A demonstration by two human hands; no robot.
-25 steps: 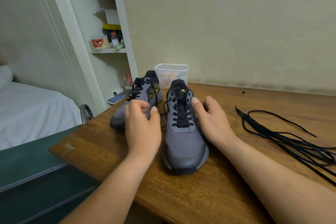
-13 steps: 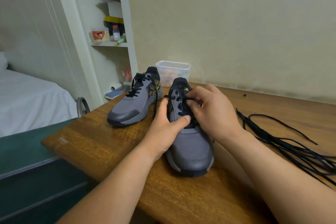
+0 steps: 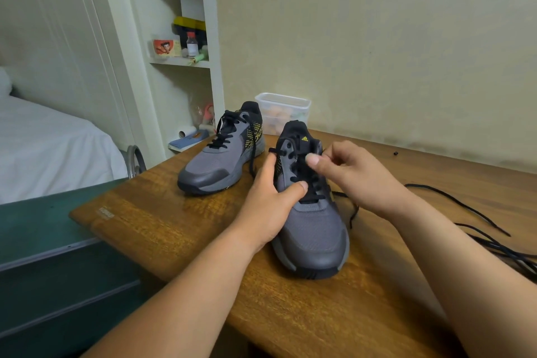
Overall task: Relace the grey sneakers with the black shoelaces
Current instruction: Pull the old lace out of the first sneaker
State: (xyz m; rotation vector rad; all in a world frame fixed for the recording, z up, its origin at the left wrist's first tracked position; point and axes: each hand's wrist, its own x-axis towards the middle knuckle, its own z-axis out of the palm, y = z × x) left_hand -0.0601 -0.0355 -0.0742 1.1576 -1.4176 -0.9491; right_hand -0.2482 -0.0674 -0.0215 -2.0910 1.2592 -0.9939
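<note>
Two grey sneakers with black laces stand on the wooden table (image 3: 174, 229). The near sneaker (image 3: 313, 235) points toward me. My left hand (image 3: 270, 197) grips its left side, thumb across the laces. My right hand (image 3: 354, 174) hovers over the upper eyelets with curled fingers and pinches the black lace (image 3: 312, 183) near the tongue. One lace end trails off the shoe's right side. The far sneaker (image 3: 220, 154) sits laced at the back left. A bundle of loose black shoelaces (image 3: 479, 229) lies on the table at the right.
A clear plastic tub (image 3: 283, 110) stands behind the sneakers against the wall. A small black bit (image 3: 395, 153) lies near the wall. Left of the table are a green cabinet (image 3: 43, 256), a bed and white shelves with small items.
My left hand moved from in front of the far sneaker onto the near sneaker's side. My right hand shifted up over the laces and drew a lace end out to the right.
</note>
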